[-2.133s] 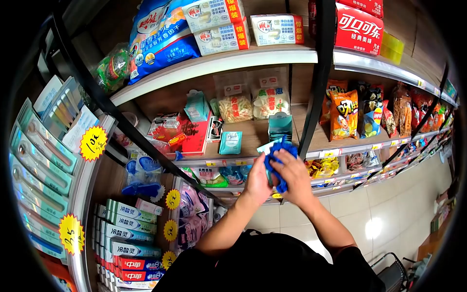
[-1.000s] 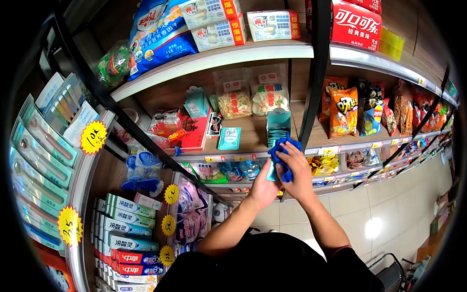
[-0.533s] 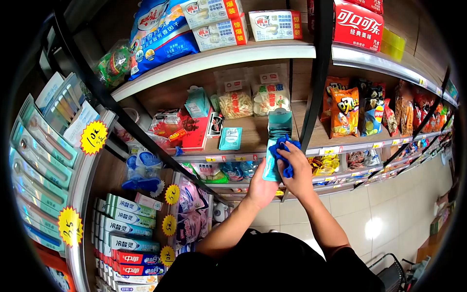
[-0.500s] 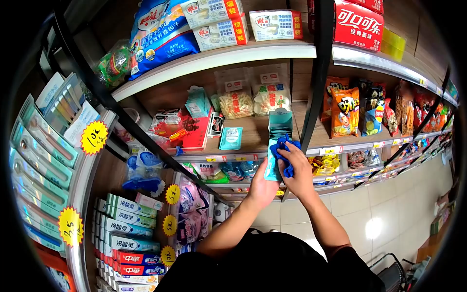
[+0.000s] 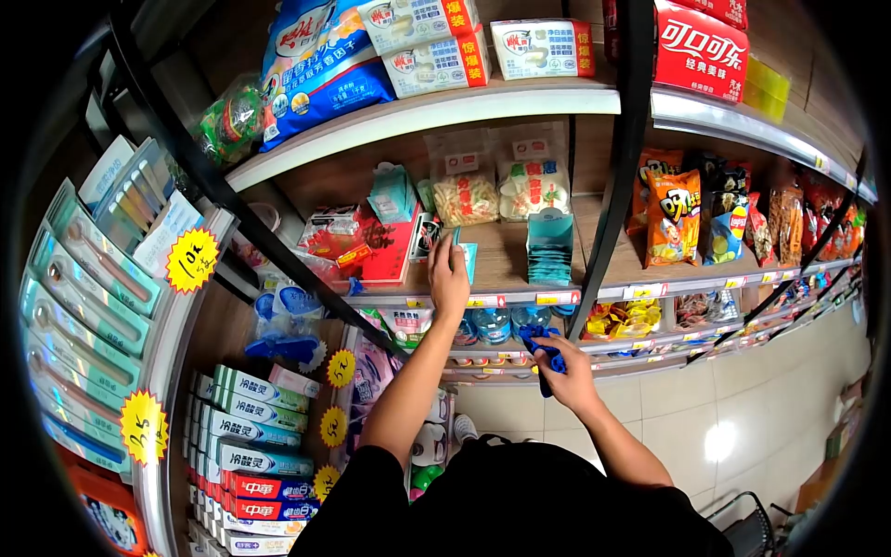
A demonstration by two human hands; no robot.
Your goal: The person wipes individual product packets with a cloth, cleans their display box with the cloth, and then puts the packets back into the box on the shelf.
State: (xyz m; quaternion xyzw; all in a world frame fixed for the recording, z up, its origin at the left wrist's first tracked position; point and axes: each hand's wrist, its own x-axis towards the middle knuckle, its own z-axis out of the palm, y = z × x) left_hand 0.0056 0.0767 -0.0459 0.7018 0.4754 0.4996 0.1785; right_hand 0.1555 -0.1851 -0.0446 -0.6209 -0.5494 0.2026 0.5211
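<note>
The right hand (image 5: 570, 377) clutches a bunched blue cloth (image 5: 534, 338), its long axis slanting toward upper left.

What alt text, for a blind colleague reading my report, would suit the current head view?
A person's left hand is at a teal packet on a shop shelf, while the right hand holds a bunched blue cloth lower in the picture. An open teal box of packets stands farther right on that shelf.

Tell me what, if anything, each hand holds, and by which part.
Right hand: a blue cloth, gripped around its bunched middle. Left hand: over a teal packet; whether it's held cannot be told.
</note>
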